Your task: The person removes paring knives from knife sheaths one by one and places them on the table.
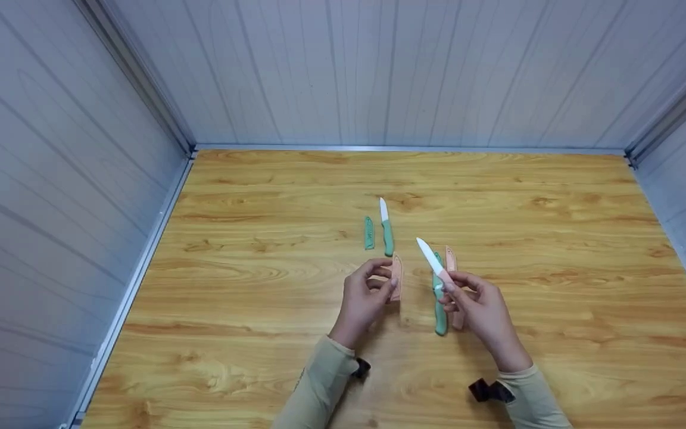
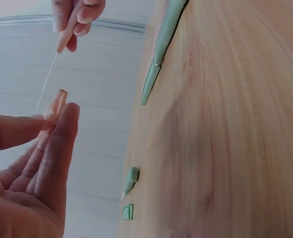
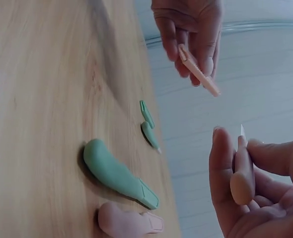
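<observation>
Beige sleeves (image 1: 321, 381) show foremost. The right hand (image 1: 486, 310) pinches a pink-handled knife (image 1: 432, 258); left of that knife, the left hand (image 1: 362, 302) pinches a pink sheath (image 1: 398, 279).

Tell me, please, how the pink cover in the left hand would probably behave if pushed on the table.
The pink cover seems stiff, since it shows no bend in the left hand. It is likely light, because it looks thin. Its flat shape suggests it would slide, not roll.
</observation>
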`<state>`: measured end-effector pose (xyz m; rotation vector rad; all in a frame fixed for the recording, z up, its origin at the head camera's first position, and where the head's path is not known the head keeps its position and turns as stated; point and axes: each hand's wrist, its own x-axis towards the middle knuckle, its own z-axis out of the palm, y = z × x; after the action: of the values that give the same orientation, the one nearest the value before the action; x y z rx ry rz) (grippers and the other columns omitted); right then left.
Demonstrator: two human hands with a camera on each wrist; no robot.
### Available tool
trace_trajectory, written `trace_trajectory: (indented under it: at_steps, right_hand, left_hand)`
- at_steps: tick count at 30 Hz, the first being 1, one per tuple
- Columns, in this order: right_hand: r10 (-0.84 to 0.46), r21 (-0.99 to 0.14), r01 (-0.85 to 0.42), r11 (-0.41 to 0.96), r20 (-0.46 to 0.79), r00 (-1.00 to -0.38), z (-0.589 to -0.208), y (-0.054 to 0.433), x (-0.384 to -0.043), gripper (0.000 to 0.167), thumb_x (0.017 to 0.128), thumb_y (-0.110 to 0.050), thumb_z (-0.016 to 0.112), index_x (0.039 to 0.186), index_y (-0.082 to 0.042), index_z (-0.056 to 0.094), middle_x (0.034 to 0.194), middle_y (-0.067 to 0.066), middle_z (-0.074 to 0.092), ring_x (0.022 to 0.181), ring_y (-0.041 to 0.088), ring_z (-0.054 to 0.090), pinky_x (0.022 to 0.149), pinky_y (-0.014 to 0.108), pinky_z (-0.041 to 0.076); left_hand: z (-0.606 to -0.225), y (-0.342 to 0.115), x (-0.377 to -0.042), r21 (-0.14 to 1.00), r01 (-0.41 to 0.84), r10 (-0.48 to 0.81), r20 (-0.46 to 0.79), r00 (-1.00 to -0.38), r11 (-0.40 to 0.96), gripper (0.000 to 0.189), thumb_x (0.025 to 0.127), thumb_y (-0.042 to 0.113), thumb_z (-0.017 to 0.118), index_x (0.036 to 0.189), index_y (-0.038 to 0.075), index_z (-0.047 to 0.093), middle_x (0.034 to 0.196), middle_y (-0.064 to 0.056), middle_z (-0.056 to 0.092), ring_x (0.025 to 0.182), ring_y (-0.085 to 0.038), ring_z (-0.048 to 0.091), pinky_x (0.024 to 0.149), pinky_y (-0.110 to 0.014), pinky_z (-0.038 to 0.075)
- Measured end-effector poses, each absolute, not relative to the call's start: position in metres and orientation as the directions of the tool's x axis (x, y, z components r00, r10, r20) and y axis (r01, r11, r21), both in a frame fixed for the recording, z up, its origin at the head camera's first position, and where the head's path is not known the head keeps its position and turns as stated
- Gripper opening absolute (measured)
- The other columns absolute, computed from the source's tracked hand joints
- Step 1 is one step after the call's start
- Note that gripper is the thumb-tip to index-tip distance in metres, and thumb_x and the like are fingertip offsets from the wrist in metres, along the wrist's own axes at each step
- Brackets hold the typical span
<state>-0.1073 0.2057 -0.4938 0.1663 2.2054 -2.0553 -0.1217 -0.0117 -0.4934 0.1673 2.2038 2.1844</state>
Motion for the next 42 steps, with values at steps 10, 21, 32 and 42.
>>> trace_trajectory:
  at_steps: [10, 21, 32, 42]
  right_hand:
    - [0.053, -0.968, 0.213, 0.133, -0.207, -0.977, -0.494, 0.209, -0.117, 0.034, 0.094, -0.011, 0.062, 0.122, 0.007, 0.057, 0.106, 0.019, 0.064, 0.092, 0.025, 0.064, 0.076, 0.031, 0.055]
    - [0.003, -0.973, 0.218, 0.079, -0.218, -0.976, -0.490, 0.207, -0.128, 0.037, 0.094, -0.001, 0.057, 0.128, 0.012, 0.049, 0.111, 0.025, 0.060, 0.095, 0.021, 0.064, 0.078, 0.025, 0.054]
    - [-0.037, -0.961, 0.264, 0.077, -0.267, -0.963, -0.489, 0.205, -0.147, 0.039, 0.093, -0.002, 0.060, 0.128, 0.010, 0.048, 0.107, 0.019, 0.058, 0.084, 0.018, 0.065, 0.075, 0.027, 0.054]
    - [0.005, -0.955, 0.262, 0.140, -0.264, -0.965, -0.485, 0.205, -0.174, 0.037, 0.092, -0.004, 0.061, 0.125, 0.010, 0.051, 0.103, 0.012, 0.060, 0.086, 0.012, 0.058, 0.073, 0.021, 0.051]
  left_hand:
    - [-0.520, -0.012, -0.134, 0.999, 0.009, 0.155, 0.002, -0.988, 0.042, 0.042, 0.082, -0.010, 0.066, 0.121, 0.003, 0.059, 0.101, -0.010, 0.063, 0.085, -0.021, 0.064, 0.076, -0.031, 0.054]
    - [-0.520, -0.011, -0.149, 0.997, -0.059, 0.193, -0.050, -0.980, -0.041, 0.049, 0.079, -0.012, 0.067, 0.125, 0.001, 0.056, 0.098, -0.018, 0.062, 0.082, -0.027, 0.066, 0.072, -0.032, 0.056]
    - [-0.513, -0.006, -0.174, 0.961, -0.229, 0.145, -0.207, -0.968, -0.157, 0.043, 0.078, -0.015, 0.066, 0.120, -0.005, 0.057, 0.092, -0.016, 0.066, 0.074, -0.026, 0.068, 0.072, -0.046, 0.056]
    - [-0.517, -0.002, -0.203, 0.955, -0.248, 0.031, -0.247, -0.969, -0.162, 0.024, 0.078, -0.008, 0.072, 0.102, -0.006, 0.067, 0.085, -0.014, 0.071, 0.074, -0.020, 0.069, 0.068, -0.035, 0.057]
